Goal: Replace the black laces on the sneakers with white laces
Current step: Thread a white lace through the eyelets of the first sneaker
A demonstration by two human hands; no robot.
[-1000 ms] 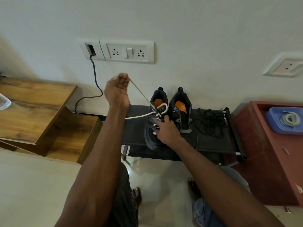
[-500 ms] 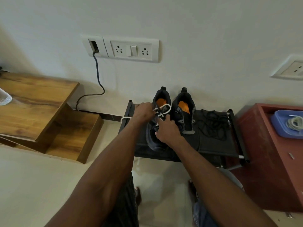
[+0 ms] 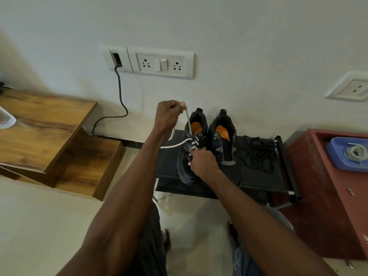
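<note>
Two dark sneakers with orange insoles stand side by side on a black rack point(image 3: 258, 182). The left sneaker point(image 3: 185, 168) has a white lace point(image 3: 188, 124) partly threaded through its eyelets. My left hand point(image 3: 169, 114) is raised above and left of that sneaker and pinches one end of the white lace, pulling it taut. A second strand of the lace trails off to the left. My right hand point(image 3: 201, 162) rests on the left sneaker's upper and holds it at the eyelets. The right sneaker point(image 3: 224, 140) has no lace. A tangle of black laces point(image 3: 258, 154) lies beside it on the rack.
A red cabinet point(image 3: 318, 196) at the right carries a blue tray point(image 3: 338, 156) with another coiled white lace point(image 3: 356, 153). A wooden stepped shelf point(image 3: 49, 136) stands at the left. A black cable point(image 3: 121, 96) hangs from the wall socket panel point(image 3: 159, 63). My feet are on the floor below.
My left hand, down at the sneaker's eyelets half a second ago, has risen up and left with a lace end, drawing it taut. My right hand stayed on the sneaker.
</note>
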